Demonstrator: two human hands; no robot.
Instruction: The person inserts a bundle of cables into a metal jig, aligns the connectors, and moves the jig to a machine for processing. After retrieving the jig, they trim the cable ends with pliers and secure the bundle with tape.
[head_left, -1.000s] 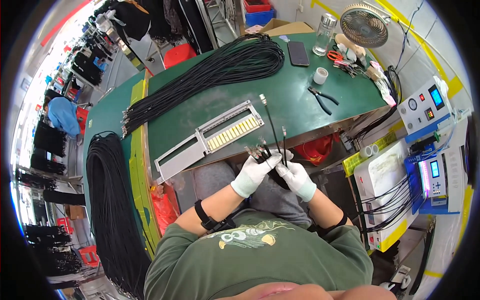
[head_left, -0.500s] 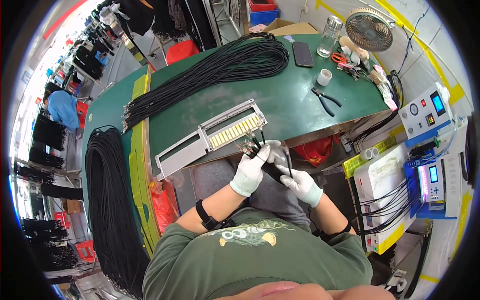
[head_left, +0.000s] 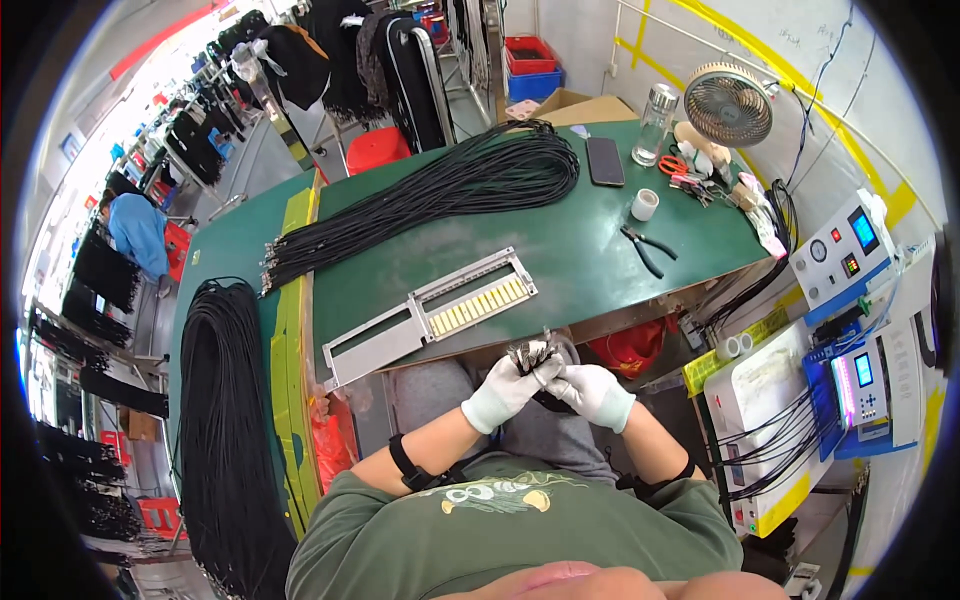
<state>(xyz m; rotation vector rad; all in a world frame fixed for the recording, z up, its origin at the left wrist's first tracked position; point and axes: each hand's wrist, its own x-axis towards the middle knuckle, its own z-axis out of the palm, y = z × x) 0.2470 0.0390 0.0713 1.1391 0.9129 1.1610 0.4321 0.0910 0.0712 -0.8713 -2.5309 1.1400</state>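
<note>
Gloved in white, my left hand [head_left: 505, 393] is closed around a bunch of black cables [head_left: 531, 356] whose stripped, metallic ends point up past the fingers. My right hand [head_left: 597, 396], also in a white glove, pinches at the same bunch from the right, with its fingertips against the left hand's. Much of the bunch is hidden by the gloves and hangs down over my lap. Just beyond the hands, a grey metal fixture frame [head_left: 375, 358] lies slanted along the table's near edge. A row of yellow-and-white pieces [head_left: 482, 307] sits in its right half.
Long black cable bundles lie across the green table [head_left: 390, 290] and down its left side [head_left: 225, 420]. Pliers [head_left: 648, 250], a white tape roll [head_left: 645, 205], a phone [head_left: 604, 162], a glass bottle [head_left: 655, 125] and a fan [head_left: 729, 104] stand to the right. Blue-white machines [head_left: 840, 260] flank me.
The hands have drawn closer together over the bunch, the right moving slightly left. The cable ends now sit more tightly gathered at the left hand. The whole view has tilted up somewhat.
</note>
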